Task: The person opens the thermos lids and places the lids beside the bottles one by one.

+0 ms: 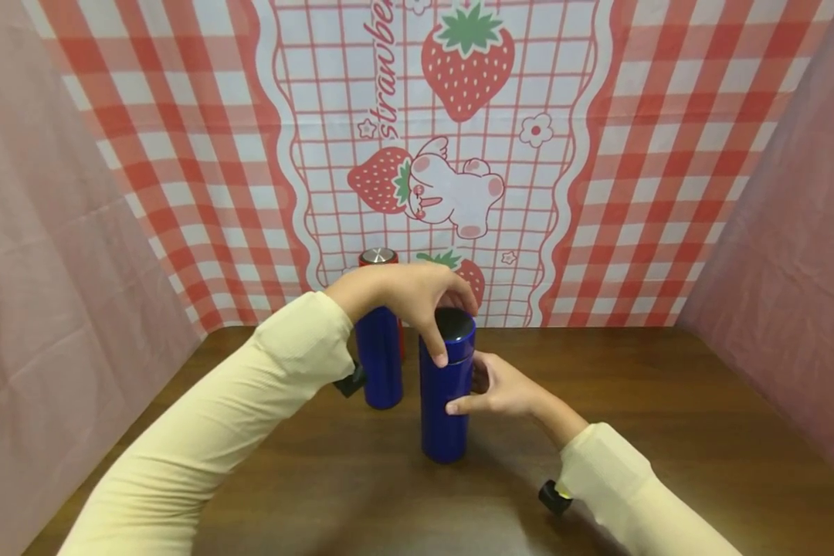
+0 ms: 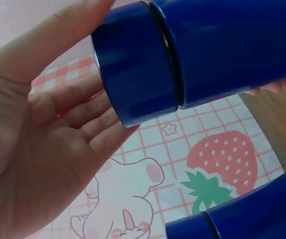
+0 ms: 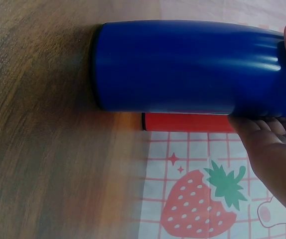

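Observation:
A blue thermos (image 1: 443,432) with a dark top stands upright on the wooden table. From above, my left hand (image 1: 417,297) holds its blue lid (image 2: 133,64), thumb on the near side and fingers around the far side. A thin dark seam separates lid from body in the left wrist view. Lower down, my right hand (image 1: 503,386) grips the upper body from the right, the thumb across the front; its fingers (image 3: 267,130) pass behind. Another blue thermos (image 1: 382,371) stands to the left, partly hidden by my left wrist.
Behind the second blue thermos is a red thermos (image 3: 190,122) with a silver top, mostly hidden. A strawberry-print cloth (image 1: 535,185) hangs at the table's back edge. Pink cloths (image 1: 792,255) hang at both sides. The brown wooden table (image 1: 632,386) runs beneath everything.

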`<state>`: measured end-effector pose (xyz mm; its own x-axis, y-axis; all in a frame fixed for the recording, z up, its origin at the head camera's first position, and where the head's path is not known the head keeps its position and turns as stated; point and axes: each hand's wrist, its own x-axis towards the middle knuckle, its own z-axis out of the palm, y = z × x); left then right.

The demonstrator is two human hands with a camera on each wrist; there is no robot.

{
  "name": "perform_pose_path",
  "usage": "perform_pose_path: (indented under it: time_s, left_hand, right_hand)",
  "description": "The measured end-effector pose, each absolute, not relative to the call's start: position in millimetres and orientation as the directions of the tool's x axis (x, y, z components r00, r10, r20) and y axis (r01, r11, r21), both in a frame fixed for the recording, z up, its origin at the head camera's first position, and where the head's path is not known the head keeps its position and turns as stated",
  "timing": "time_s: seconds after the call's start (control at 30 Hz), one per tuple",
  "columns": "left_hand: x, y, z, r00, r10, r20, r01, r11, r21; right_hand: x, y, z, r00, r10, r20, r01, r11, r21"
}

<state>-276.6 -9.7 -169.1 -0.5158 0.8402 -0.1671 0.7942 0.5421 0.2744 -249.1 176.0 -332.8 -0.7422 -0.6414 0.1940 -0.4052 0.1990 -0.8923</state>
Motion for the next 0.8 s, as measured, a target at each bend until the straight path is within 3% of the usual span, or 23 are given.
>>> perform_pose_path:
  time_s: [0.17,0.8]
  left_hand:
    - [-278.2,-9.4,-168.3,-0.477,0.861,-0.178,0.804,0.509,0.306]
    - [-276.2,-9.3,-170.2,-0.520,0.847,-0.108,0.811,0.530,0.247]
  right_hand:
    - [-248.8,175.9,-333.9,-0.747,-0.638,0.187,-0.399,0.205,-0.894]
    - [-249.2,175.5,-334.0,-0.749,-0.635,0.189,-0.397,0.202,-0.895]
